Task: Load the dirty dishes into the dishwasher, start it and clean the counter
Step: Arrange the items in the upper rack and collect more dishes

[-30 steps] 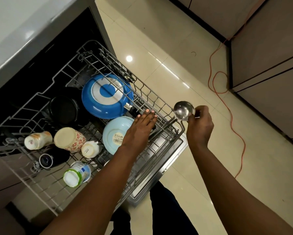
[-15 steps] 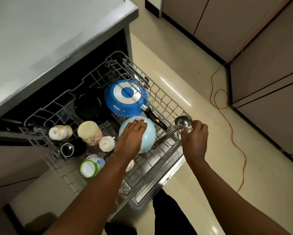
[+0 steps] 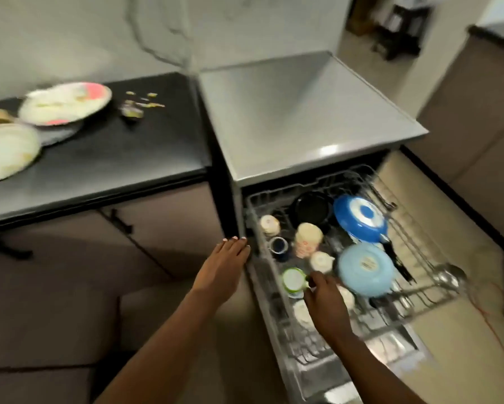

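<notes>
At nine o'clock, dirty plates point(image 3: 66, 104) are sitting on the black counter point(image 3: 114, 158). Our left hand point(image 3: 226, 265) is hovering flat, fingers apart, beside the dishwasher rack point(image 3: 425, 298). Our right hand point(image 3: 326, 301) is pinching a green-rimmed cup point(image 3: 293, 279) there. At three o'clock, a ladle point(image 3: 449, 277) is lying on the rack's edge.

The dishwasher top point(image 3: 300, 112) looked like brushed metal with a dull sheen. The rack point(image 3: 419, 252) was thin metal wire, the ladle point(image 3: 446, 277) polished steel. The counter point(image 3: 114, 158) was dark and smooth, the floor point(image 3: 463, 330) glossy tile.
</notes>
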Available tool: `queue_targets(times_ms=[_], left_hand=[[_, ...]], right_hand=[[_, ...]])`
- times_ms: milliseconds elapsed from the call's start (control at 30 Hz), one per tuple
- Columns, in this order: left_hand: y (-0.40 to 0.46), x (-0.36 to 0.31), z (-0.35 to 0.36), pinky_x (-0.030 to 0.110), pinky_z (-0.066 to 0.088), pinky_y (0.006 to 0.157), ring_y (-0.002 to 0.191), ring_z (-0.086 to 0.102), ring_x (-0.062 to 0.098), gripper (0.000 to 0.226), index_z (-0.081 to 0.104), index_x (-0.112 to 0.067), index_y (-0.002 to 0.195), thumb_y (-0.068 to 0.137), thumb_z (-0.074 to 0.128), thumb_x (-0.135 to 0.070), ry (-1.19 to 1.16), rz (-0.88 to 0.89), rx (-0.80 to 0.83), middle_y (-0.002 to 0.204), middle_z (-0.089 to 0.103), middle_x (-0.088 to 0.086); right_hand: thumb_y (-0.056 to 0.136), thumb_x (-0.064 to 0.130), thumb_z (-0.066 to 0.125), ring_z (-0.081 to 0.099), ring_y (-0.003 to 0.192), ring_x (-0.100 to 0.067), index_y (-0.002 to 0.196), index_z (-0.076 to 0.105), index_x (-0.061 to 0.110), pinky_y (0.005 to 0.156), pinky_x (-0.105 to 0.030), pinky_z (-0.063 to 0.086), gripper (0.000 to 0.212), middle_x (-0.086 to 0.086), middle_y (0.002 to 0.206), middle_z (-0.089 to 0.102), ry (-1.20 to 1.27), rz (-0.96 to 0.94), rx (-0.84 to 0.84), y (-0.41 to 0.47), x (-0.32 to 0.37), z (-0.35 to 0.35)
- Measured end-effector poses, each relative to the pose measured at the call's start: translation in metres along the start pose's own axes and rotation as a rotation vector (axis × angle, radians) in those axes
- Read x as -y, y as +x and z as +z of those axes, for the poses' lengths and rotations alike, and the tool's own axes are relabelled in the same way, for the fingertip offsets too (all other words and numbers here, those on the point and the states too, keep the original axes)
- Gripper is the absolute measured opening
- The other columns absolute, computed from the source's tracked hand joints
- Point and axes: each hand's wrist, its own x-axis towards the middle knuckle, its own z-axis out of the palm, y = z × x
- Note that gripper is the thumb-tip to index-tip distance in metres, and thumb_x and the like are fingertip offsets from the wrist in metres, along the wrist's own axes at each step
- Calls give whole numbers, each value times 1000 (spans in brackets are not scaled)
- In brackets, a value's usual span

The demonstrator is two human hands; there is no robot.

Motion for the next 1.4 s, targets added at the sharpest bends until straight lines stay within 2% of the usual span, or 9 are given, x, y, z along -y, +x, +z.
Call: queue_targets(times_ms=[133, 233, 333, 433, 600, 833, 933, 1067, 1400], left_hand=[[-63, 75, -51, 38, 45, 101, 115, 58, 25, 47, 62, -12, 118, 72, 62, -5, 96, -208, -65, 125, 60, 8], [-98, 121, -88, 36, 51, 91, 103, 65, 25, 45, 68, -12, 106, 73, 38, -11, 111, -344, -148, 114, 66, 8], [-121, 164, -110, 38, 37, 107, 124, 51, 28, 45, 58, -9, 126, 82, 48, -3, 34, -490, -237, 135, 54, 10], [-142, 202, -128, 33, 26, 114, 137, 35, 21, 49, 45, -14, 140, 91, 46, -10, 36, -607, -322, 148, 41, 4], [-163, 270, -152, 36, 35, 108, 130, 44, 23, 45, 49, -11, 137, 91, 51, -9, 19, -748, -400, 140, 50, 7], [-148, 367, -147, 38, 38, 105, 125, 48, 28, 47, 50, -8, 135, 89, 56, -11, -11, -933, -367, 137, 52, 11], [-137, 407, -144, 36, 36, 107, 127, 45, 25, 49, 46, -10, 138, 90, 55, -17, 6, -968, -278, 139, 50, 8], [-123, 457, -151, 37, 36, 105, 130, 41, 25, 49, 43, -11, 140, 92, 52, -21, -6, -1067, -265, 144, 43, 7], [-120, 534, -156, 39, 38, 102, 124, 46, 30, 48, 46, -8, 136, 90, 56, -18, -36, -1174, -245, 139, 48, 11]], right_hand=[[81, 3, 66, 58, 88, -34, 97, 61, 7, 74, -37, 45, 17, -13, 98, 60, -25, -237, 62, 14, 90, 25], [84, 5, 66, 58, 90, -32, 96, 60, 10, 77, -36, 42, 14, -9, 98, 58, -5, -388, 101, 34, 154, 39], [88, 11, 62, 58, 94, -31, 101, 60, 11, 80, -39, 44, 14, -9, 103, 57, -16, -500, 118, 60, 213, 55], [88, 10, 62, 60, 92, -31, 103, 61, 10, 81, -40, 48, 15, -10, 103, 58, 3, -586, 113, 81, 270, 72], [89, 11, 61, 56, 85, -13, 105, 58, 18, 76, -27, 46, 18, 5, 99, 53, 84, -759, 121, 114, 356, 100], [92, 13, 60, 53, 82, -6, 107, 59, 20, 65, -12, 38, 17, 7, 99, 55, 79, -847, 197, 192, 438, 157], [90, 12, 62, 57, 84, -12, 107, 60, 17, 68, -22, 47, 17, 3, 99, 57, 95, -881, 267, 226, 470, 182], [88, 8, 62, 60, 84, -21, 108, 62, 11, 71, -39, 52, 20, -4, 101, 60, 88, -935, 347, 267, 516, 214], [90, 12, 60, 59, 95, -25, 115, 59, 10, 79, -39, 49, 25, -8, 109, 59, 71, -947, 453, 314, 602, 275]])
